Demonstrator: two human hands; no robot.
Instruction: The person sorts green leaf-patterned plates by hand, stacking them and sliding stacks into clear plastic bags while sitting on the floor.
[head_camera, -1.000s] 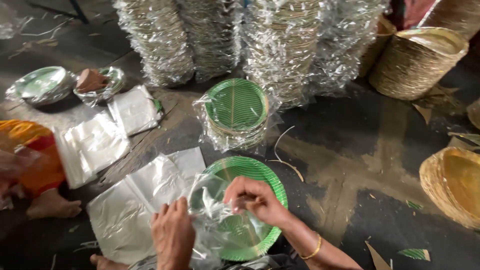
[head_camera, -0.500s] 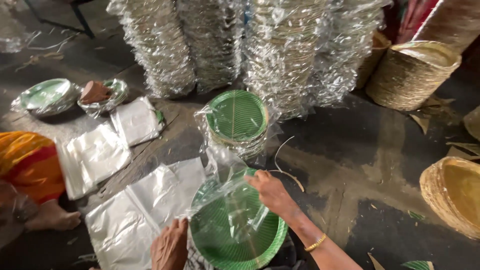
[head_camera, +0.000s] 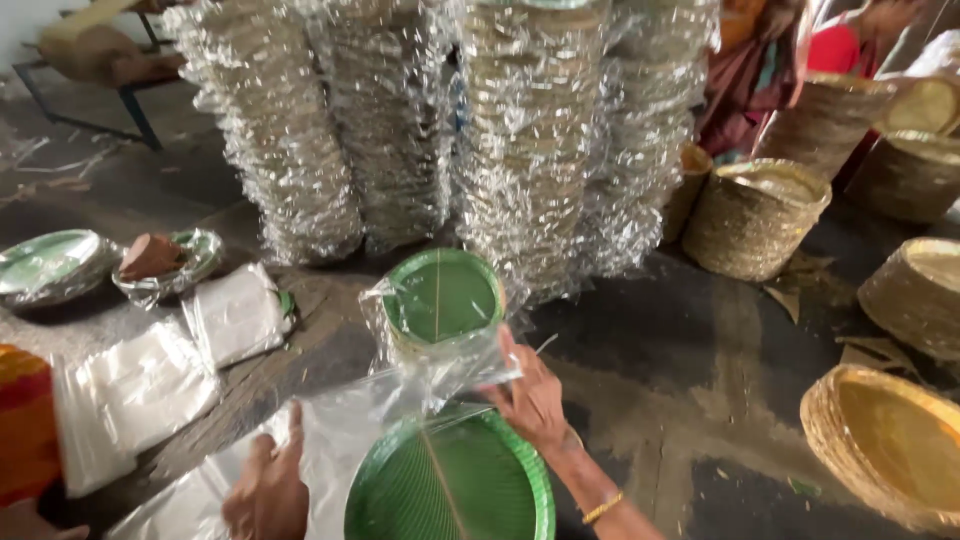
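Head view: a round green plate (head_camera: 455, 485), ribbed like a pressed leaf with a pale midrib down its middle, sits low in the frame between the two hands. The right hand (head_camera: 535, 400) lies at the plate's upper rim with its fingers closed on the edge of a thin, clear, crinkled plastic bag (head_camera: 440, 375) that stands up above the plate. The left hand (head_camera: 268, 490) rests to the left of the plate on flat clear plastic sheets (head_camera: 330, 450), fingers loosely together; whether it grips anything cannot be told. Just beyond the bag stands a short stack of green plates (head_camera: 442, 300) already wrapped in glossy film.

Behind it rise tall columns of wrapped plate stacks (head_camera: 520, 130), silvery and wrinkled with reflections. To the left lie soft white folded bags (head_camera: 130, 390), a shallow wrapped green dish (head_camera: 45, 265), and a brown lump on a second wrapped dish (head_camera: 165, 262). On the right are coarse woven baskets (head_camera: 755, 215) and a golden dish-shaped stack (head_camera: 890, 440). Everything rests on a dark, dusty concrete floor (head_camera: 690, 390) streaked with pale powder and scraps. An orange cloth (head_camera: 25, 420) shows at the left edge.
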